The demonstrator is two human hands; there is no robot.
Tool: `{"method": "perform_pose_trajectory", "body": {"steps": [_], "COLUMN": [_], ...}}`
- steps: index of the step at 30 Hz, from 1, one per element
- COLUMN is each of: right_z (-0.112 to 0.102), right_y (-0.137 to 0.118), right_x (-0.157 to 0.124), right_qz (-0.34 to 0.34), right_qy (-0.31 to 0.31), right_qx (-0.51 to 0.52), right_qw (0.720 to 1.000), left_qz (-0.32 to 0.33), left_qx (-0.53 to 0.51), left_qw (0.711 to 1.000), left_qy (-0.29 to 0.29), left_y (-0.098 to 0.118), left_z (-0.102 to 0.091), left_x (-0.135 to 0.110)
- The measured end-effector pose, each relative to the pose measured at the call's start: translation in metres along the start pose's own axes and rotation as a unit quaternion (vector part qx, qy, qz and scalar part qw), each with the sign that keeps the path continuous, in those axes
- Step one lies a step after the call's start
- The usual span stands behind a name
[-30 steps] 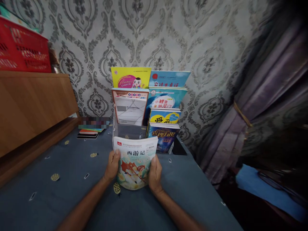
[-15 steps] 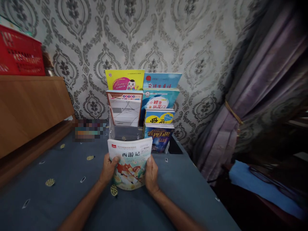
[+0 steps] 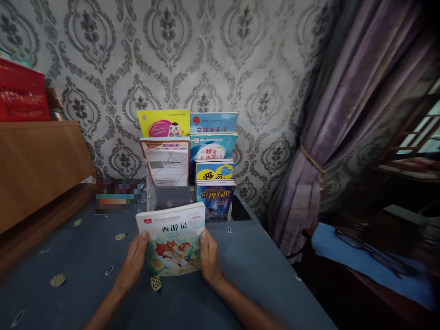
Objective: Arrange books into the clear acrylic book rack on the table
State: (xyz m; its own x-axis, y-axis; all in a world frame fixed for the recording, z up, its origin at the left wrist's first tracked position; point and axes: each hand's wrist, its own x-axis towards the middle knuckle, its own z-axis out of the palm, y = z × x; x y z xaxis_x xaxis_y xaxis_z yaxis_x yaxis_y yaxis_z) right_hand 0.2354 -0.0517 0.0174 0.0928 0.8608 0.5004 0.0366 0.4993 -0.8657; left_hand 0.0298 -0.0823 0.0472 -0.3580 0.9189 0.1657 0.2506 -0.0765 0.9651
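Between my two hands is a paperback book [image 3: 173, 245] with a white and pale green cover showing a red-caped figure. My left hand [image 3: 134, 256] grips its left edge, thumb near the front cover. On the opposite edge, my right hand [image 3: 210, 259] is closed with its thumb at the side; the fingers behind are hidden. The book tilts slightly, its right top corner higher. Just beyond it stands a clear tiered book rack [image 3: 151, 197]. Its left column holds a yellow book [image 3: 147, 121] and a whitish book [image 3: 168, 169]; its right column holds several, with a dark blue book [image 3: 215, 201] in front.
The rack stands on a blue patterned cloth [image 3: 85, 256] against a wallpapered wall. Left is a wooden cabinet [image 3: 37, 169] bearing a red basket [image 3: 22, 94]. A dark flat object [image 3: 240, 211] lies beside the rack. Right are a purple curtain [image 3: 330, 128] and glasses on a blue cloth [image 3: 326, 240].
The view has turned right, so the scene sits further left. The book has tilted, its right side rising, and its cover looks flatter. Both hands still hold it.
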Motion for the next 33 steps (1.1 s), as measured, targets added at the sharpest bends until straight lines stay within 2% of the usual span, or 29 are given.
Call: {"method": "perform_pose_trajectory", "body": {"steps": [4,9,13,16,20,25,29,33], "right_z": [-0.010,-0.022,-0.021,-0.017,-0.013,-0.008,-0.006,-0.005], "right_y": [-0.007,-0.010,-0.017,-0.025,-0.031,-0.022,-0.014,-0.016], "right_x": [-0.003,-0.003,0.007,0.013,0.009,-0.008,-0.012,-0.008], "right_qz": [-0.013,-0.006,0.014,0.049,0.100,0.149,0.205,0.257], "right_qy": [-0.032,-0.061,-0.075,-0.087,-0.133,-0.165,-0.160,-0.156], "right_qx": [-0.016,-0.057,-0.005,0.054,0.129,0.153,0.214,0.298], "right_qw": [0.999,0.996,0.997,0.994,0.978,0.963,0.942,0.906], "left_qz": [0.055,0.058,0.032,0.032,0.027,0.041,0.031,0.003], "left_qx": [0.025,0.043,0.004,0.001,0.016,0.146,0.179,0.143], "left_qw": [0.993,0.992,0.993,0.995,0.994,0.979,0.976,0.980], "left_qy": [-0.099,-0.106,-0.114,-0.090,-0.100,-0.138,-0.122,-0.142], "left_y": [0.019,0.029,0.027,0.027,0.025,0.014,0.005,0.008], "left_z": [-0.009,-0.010,-0.006,-0.004,-0.010,-0.020,-0.017,-0.008], "left_x": [-0.009,-0.013,-0.010,-0.003,0.013,0.034,0.035,0.025]}}
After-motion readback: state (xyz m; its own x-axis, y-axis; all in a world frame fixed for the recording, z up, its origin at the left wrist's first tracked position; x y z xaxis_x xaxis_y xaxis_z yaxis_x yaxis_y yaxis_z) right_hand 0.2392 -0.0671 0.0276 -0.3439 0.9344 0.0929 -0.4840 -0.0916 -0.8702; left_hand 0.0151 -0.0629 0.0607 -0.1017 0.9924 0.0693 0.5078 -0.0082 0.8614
